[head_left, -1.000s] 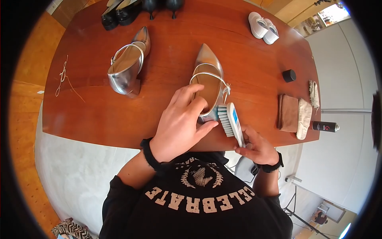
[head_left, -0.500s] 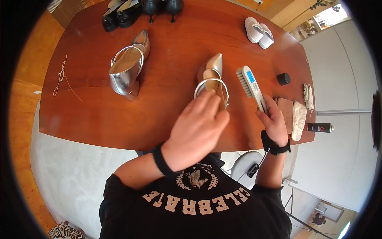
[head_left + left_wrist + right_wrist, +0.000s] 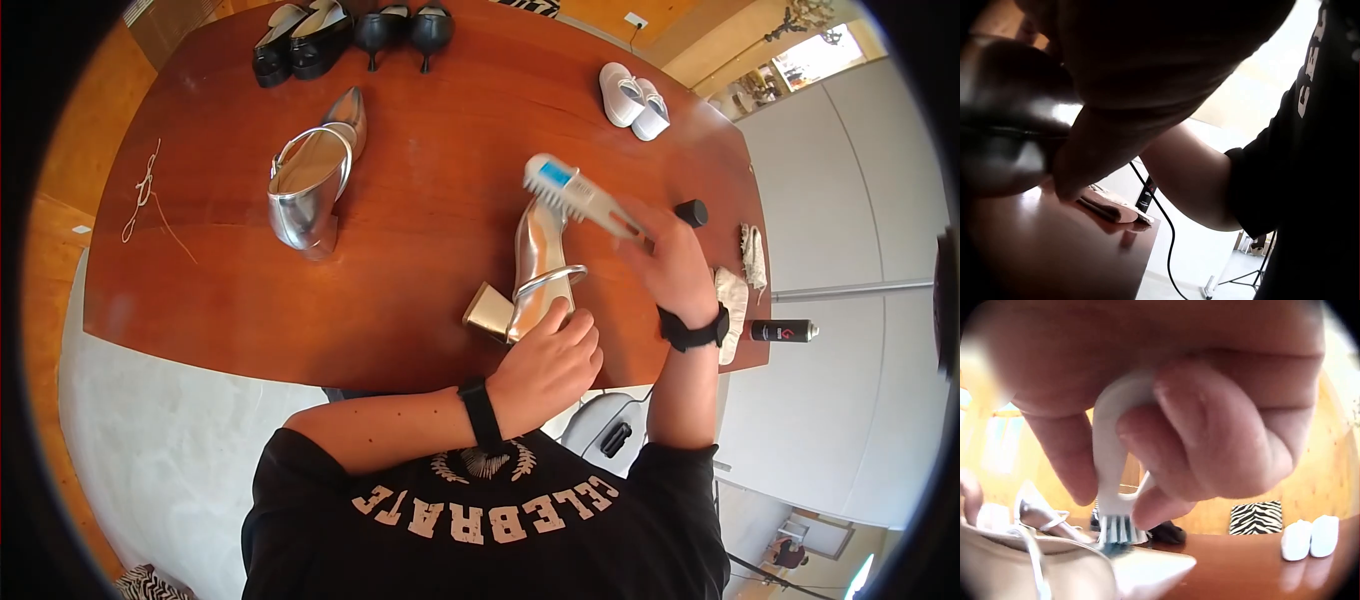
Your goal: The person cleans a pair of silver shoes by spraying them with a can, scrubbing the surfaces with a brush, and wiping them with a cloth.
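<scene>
A silver strappy block-heel pump [image 3: 543,250] is tipped on its side above the wooden table, its block heel [image 3: 491,311] pointing left and its toe away from me. My left hand [image 3: 550,365] grips it at the back end, fingers over the opening; the palm side is hidden in the head view. In my right hand [image 3: 675,265] is a white scrub brush [image 3: 590,200], held by its loop handle [image 3: 1109,444]. Its bristles [image 3: 1119,530] are right at the top of the pump's toe [image 3: 1154,569] in the right wrist view. The matching silver pump [image 3: 310,185] stands upright to the left.
Black shoes [image 3: 320,40] stand at the far left, white sneakers [image 3: 635,103] at the far right. Along the right side are a black cap [image 3: 691,212], a cream cloth [image 3: 731,300], a frayed cloth piece [image 3: 753,257] and a spray can [image 3: 783,331]. A thin string [image 3: 145,190] lies far left.
The left hand has lifted and turned the pump onto its side. The brush has gone from beside the heel, out to the right, then over the toe.
</scene>
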The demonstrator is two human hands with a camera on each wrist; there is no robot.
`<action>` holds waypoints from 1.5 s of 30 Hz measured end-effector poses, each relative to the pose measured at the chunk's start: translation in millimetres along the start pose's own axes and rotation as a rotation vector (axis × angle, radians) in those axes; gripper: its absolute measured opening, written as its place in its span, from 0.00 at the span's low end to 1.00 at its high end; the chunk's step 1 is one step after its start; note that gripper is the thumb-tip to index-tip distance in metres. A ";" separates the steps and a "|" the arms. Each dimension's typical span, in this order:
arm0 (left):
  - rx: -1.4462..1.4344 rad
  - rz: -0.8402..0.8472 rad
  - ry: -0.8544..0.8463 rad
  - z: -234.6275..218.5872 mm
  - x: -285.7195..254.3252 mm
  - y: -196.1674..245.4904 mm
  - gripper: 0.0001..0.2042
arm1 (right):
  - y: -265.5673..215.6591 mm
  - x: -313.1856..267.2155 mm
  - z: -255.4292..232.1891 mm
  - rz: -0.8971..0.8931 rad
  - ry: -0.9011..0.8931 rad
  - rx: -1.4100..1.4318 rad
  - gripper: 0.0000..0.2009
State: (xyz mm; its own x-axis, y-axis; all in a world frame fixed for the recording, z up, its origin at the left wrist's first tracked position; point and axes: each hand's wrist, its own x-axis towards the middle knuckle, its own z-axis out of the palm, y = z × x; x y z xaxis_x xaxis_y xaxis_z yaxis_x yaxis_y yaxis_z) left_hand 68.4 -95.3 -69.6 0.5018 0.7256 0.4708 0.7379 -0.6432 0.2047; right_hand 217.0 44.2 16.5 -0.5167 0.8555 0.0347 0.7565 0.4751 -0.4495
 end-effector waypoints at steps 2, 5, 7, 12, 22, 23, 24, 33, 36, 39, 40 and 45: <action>-0.005 0.007 -0.011 -1.1 0.3 -0.9 0.03 | 9.7 8.0 4.8 0.027 0.133 -0.072 0.24; -0.010 0.015 0.006 2.0 0.0 -2.3 0.03 | -9.0 3.2 -4.6 0.031 -0.009 -0.131 0.23; -0.019 0.007 0.022 4.3 -0.4 -2.0 0.03 | -17.2 -3.1 -7.2 -0.170 -0.162 -0.053 0.23; -0.030 0.012 0.042 6.8 -1.2 -1.7 0.03 | -21.2 7.6 -3.7 -0.217 -0.168 -0.111 0.20; -0.062 -0.005 0.058 6.1 -3.4 -2.3 0.03 | -27.8 12.3 -12.7 -0.275 -0.423 -0.001 0.24; -0.056 -0.004 0.063 6.6 -2.9 -2.4 0.03 | -22.8 13.2 -11.2 -0.251 -0.376 0.038 0.23; -0.059 -0.006 0.068 6.4 -2.5 -2.5 0.03 | -13.4 17.3 -7.3 -0.228 -0.330 0.076 0.22; -0.118 -0.043 0.048 -7.7 -3.5 -11.2 0.03 | 34.2 9.7 13.5 -0.064 -0.214 0.438 0.24; -0.123 -0.046 0.043 -12.6 -3.5 -15.3 0.03 | 42.9 11.6 14.7 0.100 -0.226 0.397 0.25; -0.132 -0.060 0.045 -21.6 -3.4 -19.9 0.03 | 72.2 13.2 31.3 0.148 -0.084 0.420 0.25; -0.136 -0.065 0.027 -24.9 -3.7 -22.3 0.03 | 70.5 15.6 33.0 0.152 -0.037 0.442 0.24; -0.181 -0.083 0.023 -33.2 -6.4 -31.6 0.03 | 46.5 0.7 33.0 0.026 -0.201 0.631 0.22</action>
State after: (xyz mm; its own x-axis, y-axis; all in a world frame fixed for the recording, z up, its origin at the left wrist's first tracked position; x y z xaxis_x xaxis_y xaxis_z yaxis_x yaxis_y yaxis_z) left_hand 26.9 -87.8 -50.5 0.4308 0.7735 0.4648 0.6822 -0.6163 0.3934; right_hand 238.6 60.1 -33.8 -0.6121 0.7812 -0.1230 0.4210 0.1902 -0.8869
